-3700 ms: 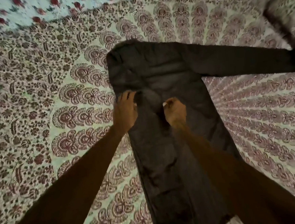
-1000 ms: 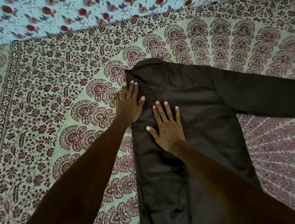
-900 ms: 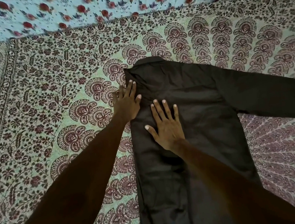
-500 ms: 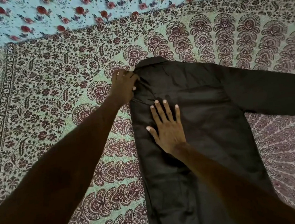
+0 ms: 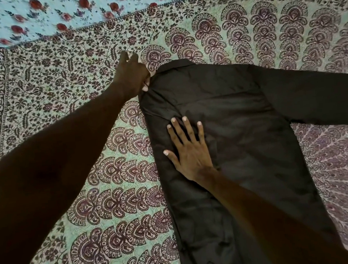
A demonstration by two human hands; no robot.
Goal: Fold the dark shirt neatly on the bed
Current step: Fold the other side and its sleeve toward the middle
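The dark shirt (image 5: 240, 114) lies flat on the bed, collar toward the top of the view. Its left side is folded inward to a straight edge, and its right sleeve stretches out to the right edge of the view. My left hand (image 5: 132, 74) is at the shirt's upper-left shoulder corner, thumb and fingers pinched on the cloth there. My right hand (image 5: 188, 151) rests flat on the left half of the shirt's body, fingers spread, palm down.
The bed is covered by a mint-green spread (image 5: 116, 199) with maroon paisley print and a dark floral border. Beyond its top edge lies a pale blue sheet (image 5: 35, 19) with red roses.
My left hand slid up from lying flat beside the right to the shoulder corner and closed on the cloth. The right hand stayed pressed flat in place.
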